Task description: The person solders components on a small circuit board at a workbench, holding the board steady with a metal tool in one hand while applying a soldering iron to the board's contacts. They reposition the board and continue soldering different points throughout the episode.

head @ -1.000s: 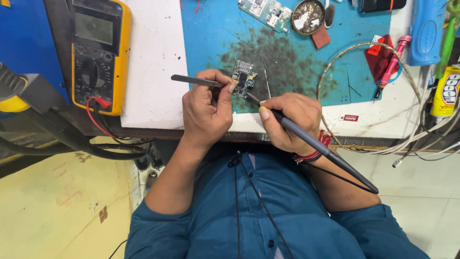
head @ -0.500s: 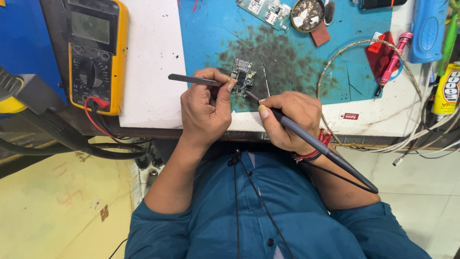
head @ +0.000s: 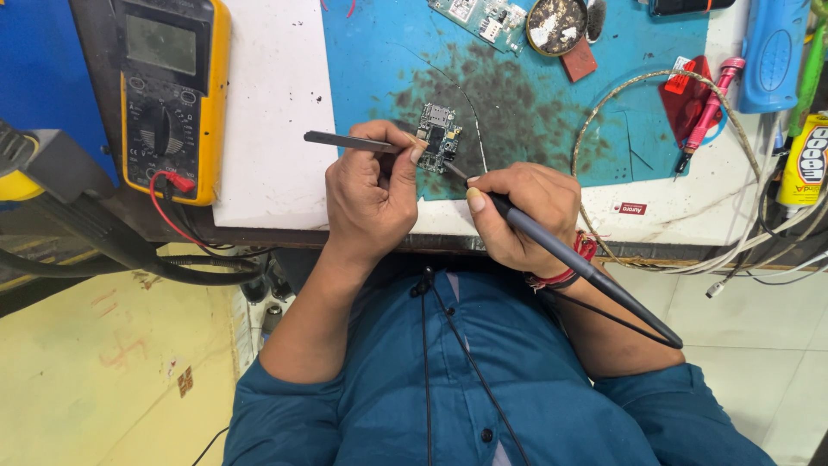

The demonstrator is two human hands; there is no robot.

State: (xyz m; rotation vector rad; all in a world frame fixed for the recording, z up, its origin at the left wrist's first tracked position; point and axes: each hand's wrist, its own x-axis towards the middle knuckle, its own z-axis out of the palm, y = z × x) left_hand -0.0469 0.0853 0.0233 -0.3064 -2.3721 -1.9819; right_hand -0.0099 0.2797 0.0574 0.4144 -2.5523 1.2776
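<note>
A small circuit board lies on a blue work mat stained dark in the middle. My left hand grips metal tweezers whose tips reach the board's left edge. My right hand holds a dark soldering iron like a pen, its tip touching the board's lower right side. The iron's cord runs back past my right wrist, which wears a red thread band.
A yellow multimeter with a red lead sits at the left on the white bench. At the back lie another circuit board, a round tin, a red block and a blue case. Right: coiled wire, pink tool, yellow tube.
Both hands hold nearly the same pose. The tweezers and iron tip stay on the small board, with only slight shifts.
</note>
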